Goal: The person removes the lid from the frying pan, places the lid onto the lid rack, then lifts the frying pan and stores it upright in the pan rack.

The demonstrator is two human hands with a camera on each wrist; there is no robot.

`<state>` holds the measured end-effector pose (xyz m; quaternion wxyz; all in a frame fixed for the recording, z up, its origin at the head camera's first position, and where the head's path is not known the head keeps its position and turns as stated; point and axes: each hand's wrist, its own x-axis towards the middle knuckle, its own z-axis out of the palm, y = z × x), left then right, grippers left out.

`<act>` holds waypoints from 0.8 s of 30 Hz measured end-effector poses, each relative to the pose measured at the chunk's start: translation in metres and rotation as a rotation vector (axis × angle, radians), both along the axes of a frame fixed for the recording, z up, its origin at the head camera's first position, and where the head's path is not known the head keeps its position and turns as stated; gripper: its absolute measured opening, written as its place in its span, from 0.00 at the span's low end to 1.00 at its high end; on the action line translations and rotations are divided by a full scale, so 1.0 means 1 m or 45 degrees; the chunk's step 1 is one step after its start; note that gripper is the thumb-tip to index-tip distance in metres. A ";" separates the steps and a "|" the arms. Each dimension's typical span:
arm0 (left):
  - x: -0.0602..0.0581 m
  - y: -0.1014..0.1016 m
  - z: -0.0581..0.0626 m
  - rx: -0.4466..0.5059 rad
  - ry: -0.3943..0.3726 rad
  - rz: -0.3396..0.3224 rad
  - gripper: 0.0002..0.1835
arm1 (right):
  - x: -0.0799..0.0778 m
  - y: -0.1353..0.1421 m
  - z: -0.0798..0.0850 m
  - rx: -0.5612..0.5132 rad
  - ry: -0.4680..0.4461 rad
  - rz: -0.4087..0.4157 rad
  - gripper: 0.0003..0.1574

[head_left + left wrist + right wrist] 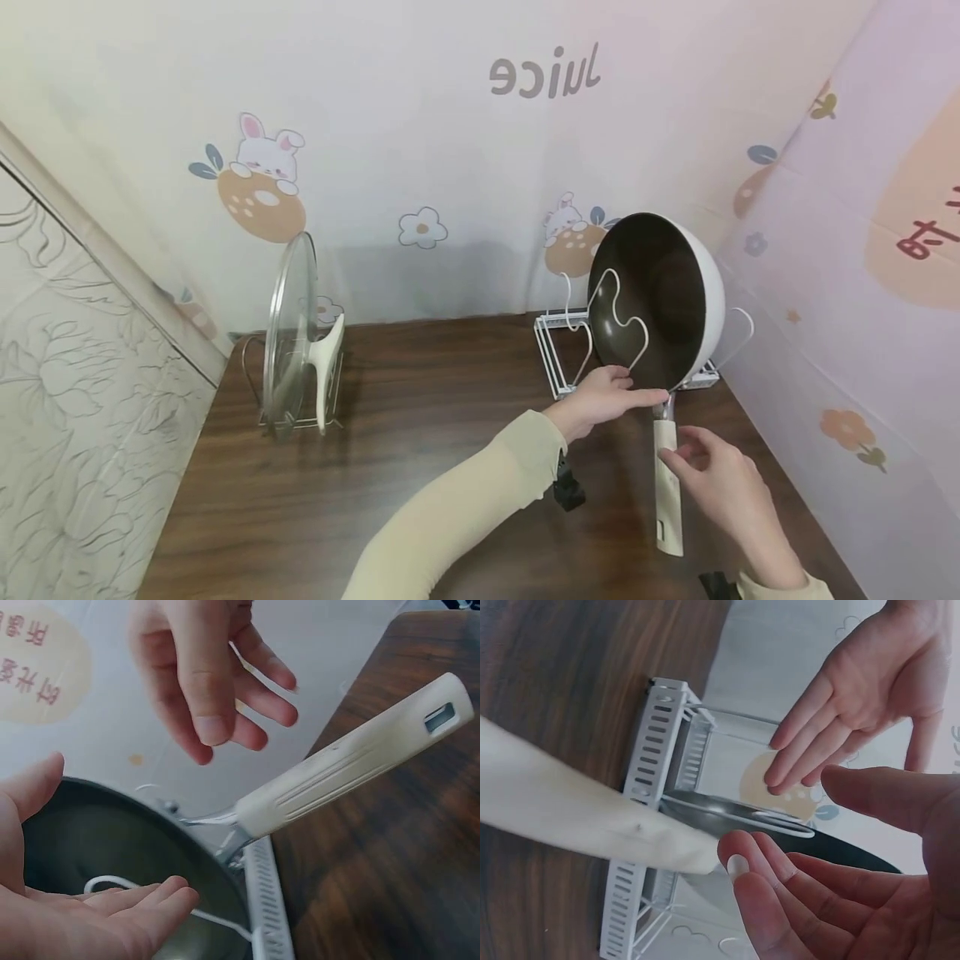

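Note:
A frying pan (651,292) with a dark inside and white outside stands on its side in a white wire rack (551,358), its cream handle (667,492) pointing towards me. My left hand (603,402) reaches in front of the pan's lower edge with fingers extended, holding nothing. Right of the handle is my right hand (723,483), its fingers loosely bent. The right wrist view shows a gap between that hand's thumb and fingers (829,896), with nothing gripped. In the left wrist view the handle (352,769) is free of both hands.
At the left, a glass lid (288,350) with a cream handle stands upright in another wire rack (251,379). Both racks rest on a dark wooden table (420,392). A printed cloth (420,150) hangs behind, and another (862,292) borders the right side.

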<state>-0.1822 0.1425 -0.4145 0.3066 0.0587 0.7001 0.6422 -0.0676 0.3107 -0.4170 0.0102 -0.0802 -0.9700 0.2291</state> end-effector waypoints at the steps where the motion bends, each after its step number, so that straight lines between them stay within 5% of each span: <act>1: -0.001 -0.003 0.002 0.006 0.010 -0.001 0.41 | -0.002 -0.001 0.001 -0.005 0.002 0.002 0.34; 14: -0.012 -0.053 0.022 0.034 0.078 0.055 0.42 | -0.021 -0.018 0.008 -0.032 0.181 0.084 0.30; 24: -0.024 -0.111 0.025 0.001 0.207 0.122 0.46 | -0.041 -0.036 0.022 -0.059 0.238 0.134 0.30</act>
